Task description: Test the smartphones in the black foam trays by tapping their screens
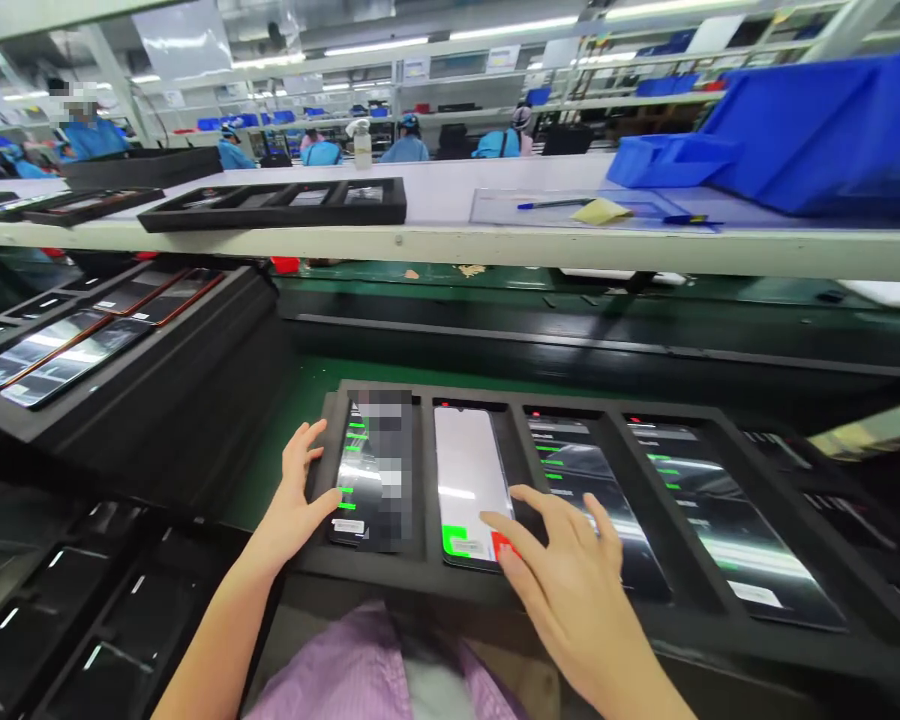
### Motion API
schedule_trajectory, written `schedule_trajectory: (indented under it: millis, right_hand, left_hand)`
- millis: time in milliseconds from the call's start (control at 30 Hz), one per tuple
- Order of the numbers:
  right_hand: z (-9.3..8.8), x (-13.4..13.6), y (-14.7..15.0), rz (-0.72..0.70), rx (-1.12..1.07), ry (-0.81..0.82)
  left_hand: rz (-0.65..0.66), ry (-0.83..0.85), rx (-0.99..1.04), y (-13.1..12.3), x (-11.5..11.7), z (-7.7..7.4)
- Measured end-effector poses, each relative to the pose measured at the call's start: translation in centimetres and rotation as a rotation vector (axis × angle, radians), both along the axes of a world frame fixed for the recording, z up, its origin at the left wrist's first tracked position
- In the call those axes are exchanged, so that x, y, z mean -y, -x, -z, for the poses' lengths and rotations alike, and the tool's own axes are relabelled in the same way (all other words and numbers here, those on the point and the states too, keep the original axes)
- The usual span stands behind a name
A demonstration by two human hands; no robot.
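Note:
Several smartphones lie face up in the slots of a black foam tray (424, 500) before me. At the left edge of the tray, my left hand (300, 500) is open, its thumb at the side of the leftmost smartphone (356, 470). My right hand (562, 560) is open over the second smartphone (469, 470), fingers spread and thumb near its lower right corner. That phone shows a white screen with a green and a red patch at the bottom. Partly behind my right hand is a third smartphone (570, 460); a fourth smartphone (720, 510) lies farther right. Both show dark screens with green bars.
Stacked foam trays (195, 390) with phones rise at the left. A white shelf (435, 240) crosses ahead, bearing another phone tray (270, 205), a clear plastic sheet (495, 205) with a pen, and blue bins (817, 140). People in blue sit beyond.

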State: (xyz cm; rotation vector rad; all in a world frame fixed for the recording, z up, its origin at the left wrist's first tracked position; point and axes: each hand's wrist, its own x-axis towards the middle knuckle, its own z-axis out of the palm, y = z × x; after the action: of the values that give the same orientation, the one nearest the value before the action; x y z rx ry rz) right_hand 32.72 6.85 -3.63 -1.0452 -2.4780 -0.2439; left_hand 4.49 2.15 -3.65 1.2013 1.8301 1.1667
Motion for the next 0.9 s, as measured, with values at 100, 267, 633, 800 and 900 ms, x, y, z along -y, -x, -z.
schedule_trajectory:
  millis: [100,267,633,800,900]
  right_hand:
    - [0.3,-1.0,-0.3,0.013,0.062,0.057]
    - [0.5,-2.2,0.3,0.088,0.128,-0.047]
    - [0.1,-2.2,1.2,0.135,-0.049,-0.141]
    - [0.4,-0.4,0.4,0.055,-0.241,0.005]
    - [0.5,0.0,0.4,0.045,-0.271,0.062]
  left_hand:
    - [0.014,0.025,-0.035,0.4,-1.2,-0.7]
    - [-0.001,0.027,-0.064,0.5,-3.4,-0.7]
    - [-0.013,-0.052,0.053,0.5,-3.0,-0.3]
    - [0.053,-0.066,0.124,0.0,-0.4,0.1]
    - [0.057,-0.075,0.127,-0.1,-0.1,0.2]
